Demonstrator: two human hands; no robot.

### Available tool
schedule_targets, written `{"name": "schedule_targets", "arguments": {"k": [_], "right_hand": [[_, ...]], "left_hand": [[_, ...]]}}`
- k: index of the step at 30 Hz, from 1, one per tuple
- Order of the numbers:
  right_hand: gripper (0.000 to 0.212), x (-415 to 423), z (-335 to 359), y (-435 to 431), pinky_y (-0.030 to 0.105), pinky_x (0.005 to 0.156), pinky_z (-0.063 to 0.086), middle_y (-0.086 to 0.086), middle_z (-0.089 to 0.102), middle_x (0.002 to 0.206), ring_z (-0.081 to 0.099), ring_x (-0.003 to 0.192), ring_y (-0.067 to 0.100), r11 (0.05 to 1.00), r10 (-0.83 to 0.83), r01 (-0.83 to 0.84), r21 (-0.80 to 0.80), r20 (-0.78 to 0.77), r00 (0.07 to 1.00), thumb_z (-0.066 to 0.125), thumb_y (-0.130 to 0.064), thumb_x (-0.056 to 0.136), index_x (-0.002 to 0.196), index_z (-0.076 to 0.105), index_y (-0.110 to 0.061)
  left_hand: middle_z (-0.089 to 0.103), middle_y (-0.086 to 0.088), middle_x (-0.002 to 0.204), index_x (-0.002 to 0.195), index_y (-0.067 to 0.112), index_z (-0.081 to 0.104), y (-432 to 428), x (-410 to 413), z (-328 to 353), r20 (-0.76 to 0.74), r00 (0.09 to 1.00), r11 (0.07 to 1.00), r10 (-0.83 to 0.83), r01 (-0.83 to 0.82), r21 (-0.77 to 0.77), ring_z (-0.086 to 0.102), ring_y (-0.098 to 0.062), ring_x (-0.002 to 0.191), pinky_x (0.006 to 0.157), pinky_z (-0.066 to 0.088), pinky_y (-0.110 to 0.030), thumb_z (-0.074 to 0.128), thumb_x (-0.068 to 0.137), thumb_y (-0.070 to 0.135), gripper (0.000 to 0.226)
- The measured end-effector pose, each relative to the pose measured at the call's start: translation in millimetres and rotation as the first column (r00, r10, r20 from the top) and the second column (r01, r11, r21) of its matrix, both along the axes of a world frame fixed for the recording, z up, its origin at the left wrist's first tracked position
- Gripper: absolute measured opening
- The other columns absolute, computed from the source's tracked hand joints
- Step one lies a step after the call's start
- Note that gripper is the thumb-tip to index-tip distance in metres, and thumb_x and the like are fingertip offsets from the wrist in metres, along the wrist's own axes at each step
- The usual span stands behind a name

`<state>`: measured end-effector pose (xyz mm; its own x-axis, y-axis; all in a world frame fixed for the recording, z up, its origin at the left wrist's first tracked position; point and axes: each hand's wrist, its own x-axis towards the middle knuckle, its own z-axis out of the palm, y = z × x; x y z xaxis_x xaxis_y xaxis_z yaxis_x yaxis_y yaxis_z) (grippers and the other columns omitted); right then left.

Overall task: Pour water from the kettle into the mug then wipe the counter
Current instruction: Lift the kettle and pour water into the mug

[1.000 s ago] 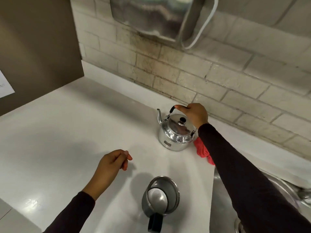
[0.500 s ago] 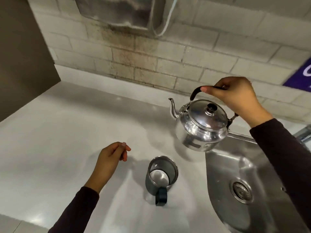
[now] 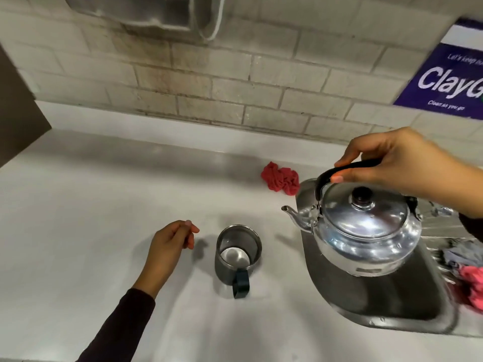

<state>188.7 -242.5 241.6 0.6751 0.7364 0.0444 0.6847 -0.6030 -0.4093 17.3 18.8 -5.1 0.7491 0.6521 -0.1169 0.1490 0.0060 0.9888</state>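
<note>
My right hand (image 3: 402, 163) grips the black handle of a shiny steel kettle (image 3: 366, 231), which hangs in the air over the left part of the sink, upright, spout pointing left toward the mug. The steel mug (image 3: 237, 253) with a dark handle stands on the white counter (image 3: 91, 218), looking empty inside. My left hand (image 3: 170, 244) hovers just left of the mug, fingers loosely curled, holding nothing. A crumpled red cloth (image 3: 281, 180) lies on the counter behind the mug, by the sink's far corner.
A steel sink (image 3: 379, 304) is set into the counter at the right, with grey and pink cloths (image 3: 467, 273) at its right edge. A tiled wall runs behind, with a purple sign (image 3: 449, 79) and a metal dispenser (image 3: 146, 11) above.
My right hand has lifted the kettle off the counter and carried it up and right, over the sink. The red cloth behind it is now uncovered. My left hand stayed by the mug.
</note>
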Motion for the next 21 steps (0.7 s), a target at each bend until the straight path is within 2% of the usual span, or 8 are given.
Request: {"name": "schedule_targets", "arguments": {"k": [2, 5, 7, 10, 16, 21], "right_hand": [[0.041, -5, 1, -1, 0.042, 0.059, 0.055, -0.002, 0.069, 0.058, 0.061, 0.051, 0.014, 0.997, 0.011, -0.010, -0.071, 0.019, 1.000, 0.062, -0.072, 0.050, 0.076, 0.068, -0.042], [0.040, -13, 2, -3, 0.032, 0.052, 0.053, -0.012, 0.069, 0.059, 0.060, 0.054, 0.005, 0.986, 0.032, -0.025, -0.164, 0.045, 0.998, 0.057, -0.077, 0.050, 0.077, 0.066, -0.049], [0.038, -19, 2, -6, 0.012, 0.044, 0.043, -0.019, 0.068, 0.058, 0.060, 0.055, -0.001, 0.983, 0.061, -0.050, -0.177, 0.056, 0.997, 0.054, -0.078, 0.051, 0.075, 0.064, -0.051], [0.034, -24, 1, -8, -0.003, 0.048, 0.036, -0.032, 0.063, 0.057, 0.057, 0.058, -0.010, 0.981, 0.092, -0.075, -0.176, 0.088, 0.992, 0.054, -0.075, 0.054, 0.073, 0.064, -0.049], [0.050, -24, -3, -11, 0.003, 0.059, 0.040, -0.028, 0.062, 0.065, 0.058, 0.066, -0.004, 0.974, 0.108, -0.079, -0.214, 0.126, 0.986, 0.045, -0.080, 0.050, 0.077, 0.064, -0.043], [0.040, -25, 1, -12, 0.002, 0.053, 0.039, -0.024, 0.062, 0.062, 0.056, 0.061, -0.004, 0.962, 0.102, -0.060, -0.265, 0.147, 0.984, 0.055, -0.076, 0.055, 0.077, 0.064, -0.044]], "left_hand": [[0.058, 0.006, 0.049, 0.063, 0.023, 0.068, 1, -1, -1, 0.007, 1.000, 1.000, -0.008, 0.008, 0.004, 0.053, -0.003, 0.050, 0.062, 0.046, -0.021, 0.046, 0.094, 0.020, 0.039], [0.058, 0.007, 0.049, 0.064, 0.022, 0.068, 2, -2, -2, 0.008, 1.000, 1.000, -0.010, 0.010, 0.003, 0.053, -0.003, 0.051, 0.063, 0.046, -0.021, 0.046, 0.095, 0.020, 0.038], [0.058, 0.007, 0.049, 0.065, 0.021, 0.068, 1, -3, -2, 0.002, 1.000, 1.000, -0.010, 0.010, 0.005, 0.053, -0.003, 0.051, 0.062, 0.046, -0.020, 0.046, 0.095, 0.020, 0.037], [0.058, 0.007, 0.049, 0.068, 0.018, 0.067, 0, -4, -2, -0.006, 1.000, 1.000, -0.013, 0.013, 0.008, 0.053, -0.002, 0.050, 0.062, 0.046, -0.019, 0.045, 0.095, 0.020, 0.036], [0.057, 0.008, 0.047, 0.070, 0.013, 0.067, -2, -7, -2, -0.004, 1.000, 1.000, -0.018, 0.018, 0.010, 0.053, -0.006, 0.052, 0.062, 0.047, -0.018, 0.045, 0.096, 0.019, 0.034], [0.057, 0.008, 0.046, 0.069, 0.014, 0.067, -4, -8, -2, 0.015, 1.000, 1.000, -0.017, 0.017, 0.004, 0.052, -0.002, 0.048, 0.054, 0.046, -0.008, 0.045, 0.096, 0.017, 0.035]]}}
